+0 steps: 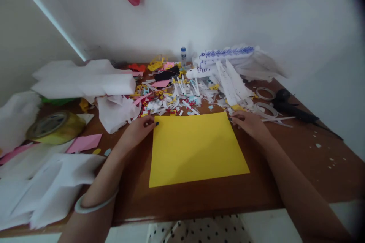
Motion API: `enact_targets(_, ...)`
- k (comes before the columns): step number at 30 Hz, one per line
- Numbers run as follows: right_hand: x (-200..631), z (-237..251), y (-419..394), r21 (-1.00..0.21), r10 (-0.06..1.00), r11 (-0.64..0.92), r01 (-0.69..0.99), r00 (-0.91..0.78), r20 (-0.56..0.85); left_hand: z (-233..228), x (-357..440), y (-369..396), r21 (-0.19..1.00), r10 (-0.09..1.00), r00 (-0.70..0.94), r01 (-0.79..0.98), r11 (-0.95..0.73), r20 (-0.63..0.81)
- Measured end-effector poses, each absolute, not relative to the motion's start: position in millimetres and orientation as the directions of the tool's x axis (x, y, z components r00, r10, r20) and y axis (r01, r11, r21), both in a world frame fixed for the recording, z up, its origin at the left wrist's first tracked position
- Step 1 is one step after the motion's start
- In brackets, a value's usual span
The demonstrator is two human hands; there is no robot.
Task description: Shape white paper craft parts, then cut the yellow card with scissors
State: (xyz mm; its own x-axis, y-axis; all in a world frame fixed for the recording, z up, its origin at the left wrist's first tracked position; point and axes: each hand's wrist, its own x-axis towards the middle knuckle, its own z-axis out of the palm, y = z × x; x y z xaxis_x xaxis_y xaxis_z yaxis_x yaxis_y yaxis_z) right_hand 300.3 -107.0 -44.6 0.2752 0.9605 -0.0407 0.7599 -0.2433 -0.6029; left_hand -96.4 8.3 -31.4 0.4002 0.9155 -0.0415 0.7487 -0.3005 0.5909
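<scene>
**Two hands at the far corners of a yellow sheet on a cluttered craft table**

As the view looks down over both forearms, a yellow sheet of paper (196, 148) lies flat on the brown table (285, 182), near its front edge and roughly centred between the arms. The left hand (138, 129) rests at the sheet's far left corner, fingers curled loosely, with dark-nailed fingertips (156, 123) touching the paper's edge; it presses rather than grips. The right hand (248, 121) rests at the far right corner in mirror fashion, fingers bent and fingertips on or just beside the corner; whether it pinches the paper cannot be told. A pale bangle (94, 205) circles the left forearm.

Beyond the sheet, touching its far edge, spreads a heap of paper scraps (171, 100) in white, yellow, pink and red. Behind the heap stand a small glue bottle (183, 56) with a blue cap and a pile of white paper strips (228, 72), some marked in blue ink. To the left lie folded white sheets (85, 79), a roll of tape (54, 127), a pink paper piece (84, 142) and loose white papers (45, 182) at the table's near left. To the right, well apart from the yellow sheet, lie two rings of white tape (266, 102) and a dark tool (293, 108) whose kind cannot be told.
</scene>
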Motion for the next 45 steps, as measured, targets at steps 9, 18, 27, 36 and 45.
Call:
enact_targets(9,303,-50,-105,-0.462,0.959,-0.211,0.862,0.273,0.071,-41,-88,3,0.573,0.891,0.447,0.752,-0.326,-0.079)
enact_targets(18,288,-65,-99,-0.288,0.945,0.085,0.954,0.014,0.327,-35,-78,-12,0.113,0.790,0.524,0.807,-0.580,0.318)
enact_targets(27,250,-67,-107,-0.219,0.908,0.377,0.900,-0.313,0.279,-36,-63,-31,0.211,0.570,0.814,0.541,-0.814,0.114)
enact_targets(36,158,-49,-38,-0.223,0.849,0.518,0.826,-0.464,0.255,-35,-70,-25,0.034,0.763,0.597,0.782,-0.623,0.247)
enact_targets(45,78,-41,38,-0.079,0.761,0.603,0.794,-0.543,0.356,-22,-137,8,0.026,0.947,0.016,0.999,-0.026,0.321)
